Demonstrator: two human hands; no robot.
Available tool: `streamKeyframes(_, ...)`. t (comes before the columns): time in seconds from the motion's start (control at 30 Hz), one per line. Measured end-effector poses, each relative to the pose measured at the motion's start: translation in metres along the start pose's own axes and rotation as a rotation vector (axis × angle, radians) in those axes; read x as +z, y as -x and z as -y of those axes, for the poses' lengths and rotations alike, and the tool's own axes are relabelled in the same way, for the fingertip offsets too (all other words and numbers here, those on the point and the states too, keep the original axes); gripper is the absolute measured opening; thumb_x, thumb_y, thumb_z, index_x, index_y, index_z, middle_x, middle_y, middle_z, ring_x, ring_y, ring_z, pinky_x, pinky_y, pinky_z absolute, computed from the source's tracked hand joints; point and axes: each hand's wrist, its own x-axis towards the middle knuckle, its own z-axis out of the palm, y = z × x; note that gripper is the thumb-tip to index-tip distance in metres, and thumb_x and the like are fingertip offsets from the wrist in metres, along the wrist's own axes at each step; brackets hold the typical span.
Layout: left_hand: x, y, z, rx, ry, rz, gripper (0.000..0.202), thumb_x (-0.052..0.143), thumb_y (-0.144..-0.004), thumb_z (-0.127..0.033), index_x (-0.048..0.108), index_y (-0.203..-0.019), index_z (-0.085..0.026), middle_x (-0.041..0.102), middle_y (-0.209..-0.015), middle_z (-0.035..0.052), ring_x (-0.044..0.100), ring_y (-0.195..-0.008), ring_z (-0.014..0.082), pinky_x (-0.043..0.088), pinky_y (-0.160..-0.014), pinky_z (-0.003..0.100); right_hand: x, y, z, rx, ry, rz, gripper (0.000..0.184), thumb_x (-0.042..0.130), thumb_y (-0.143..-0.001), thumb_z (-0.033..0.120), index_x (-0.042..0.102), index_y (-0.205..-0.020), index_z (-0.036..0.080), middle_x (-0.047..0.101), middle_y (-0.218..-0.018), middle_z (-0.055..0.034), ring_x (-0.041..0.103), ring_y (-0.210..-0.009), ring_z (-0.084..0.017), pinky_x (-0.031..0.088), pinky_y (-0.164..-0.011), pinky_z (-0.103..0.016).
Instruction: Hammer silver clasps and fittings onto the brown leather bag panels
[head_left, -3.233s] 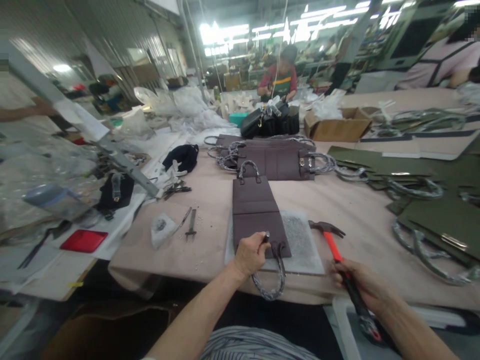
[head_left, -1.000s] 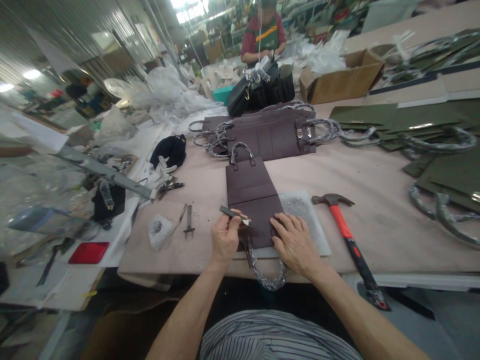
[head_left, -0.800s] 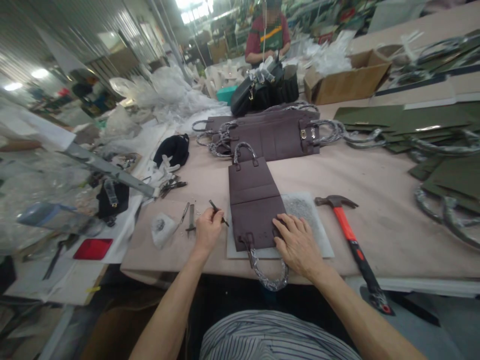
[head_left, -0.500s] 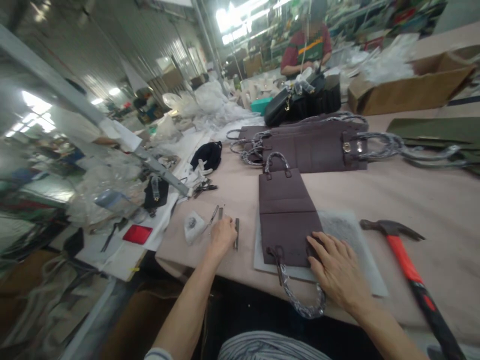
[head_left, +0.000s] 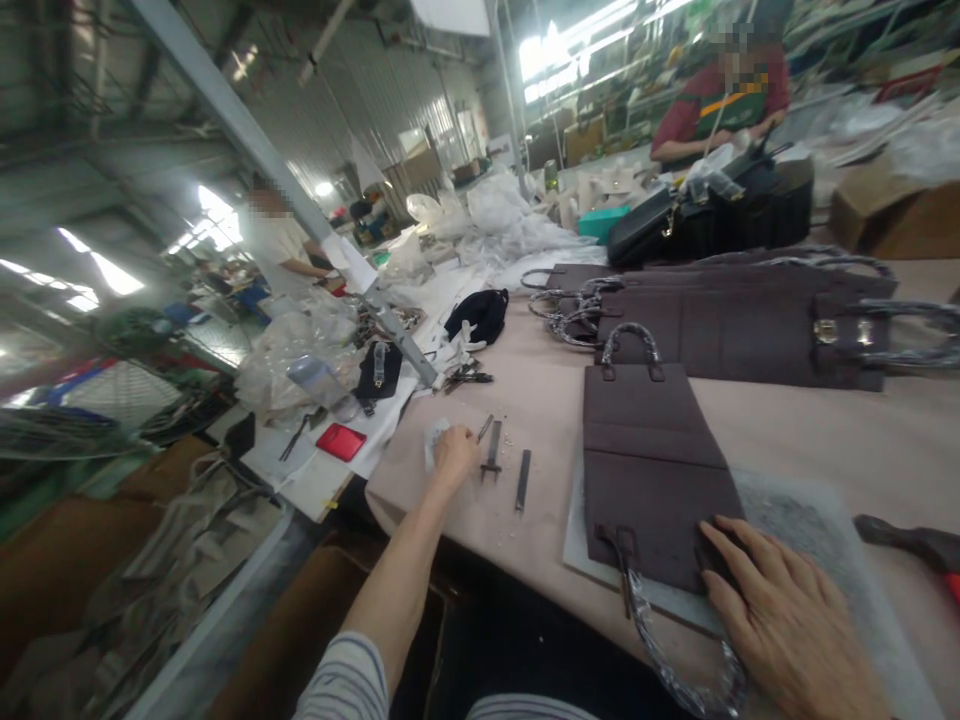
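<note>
At the left of the table my left hand is closed, with its fingers curled over a small white packet and the lower end of a thin metal tool; whatever is in the fingers is hidden. Beside it lie a forked metal punch and a flat dark metal bar. My right hand lies open, fingertips on the lower right edge of a dark brown leather bag piece. One plastic-wrapped handle stands at its far end; another wrapped handle hangs over the table edge.
Under the bag piece is a pale slab. A hammer lies at right, partly out of view. Behind are more brown bag pieces, black bags and a cardboard box. A metal post rises at left. Other people work farther back.
My left hand has moved left, away from the punch and bar, onto the white packet and thin tool. My right hand stays on the bag piece. The view has swung left.
</note>
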Motion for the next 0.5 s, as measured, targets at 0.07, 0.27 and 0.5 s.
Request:
streamKeyframes(0.07,0.001,-0.008,-0.001,0.007,0.023,0.002,0.012,0.066,-0.086,-0.019,0.076,-0.086,-0.012,0.076,-0.098,0.0213,0.072,-0.103,0.0312,0.05,-0.085,0.034,0.001,0.0,-0.001,-0.017,0.005,0.0,0.048,0.036,-0.097,0.041,0.063,-0.128,0.016,0.062,-0.132,-0.016,0.057,-0.118,-0.038,0.042,-0.099,-0.057)
streamKeyframes(0.27,0.005,-0.03,-0.018,0.003,0.146,0.043,0.03,0.065,-0.096,-0.043,0.069,-0.1,-0.013,0.072,-0.099,0.007,0.07,-0.094,0.0205,0.057,-0.085,0.036,0.0,-0.002,0.001,-0.01,0.042,0.013,0.046,0.034,-0.101,0.04,0.064,-0.127,0.016,0.062,-0.132,-0.0146,0.056,-0.117,-0.036,0.043,-0.099,-0.055)
streamKeyframes(0.5,0.006,-0.051,-0.031,-0.02,0.198,0.263,0.026,0.076,-0.069,-0.018,0.057,-0.051,-0.017,0.051,-0.04,0.0021,0.065,-0.054,0.0229,0.05,-0.058,0.03,-0.013,0.0,0.014,0.068,0.041,0.119,0.041,0.04,-0.101,0.033,0.061,-0.132,0.017,0.057,-0.139,-0.0134,0.049,-0.127,-0.031,0.038,-0.109,-0.052)
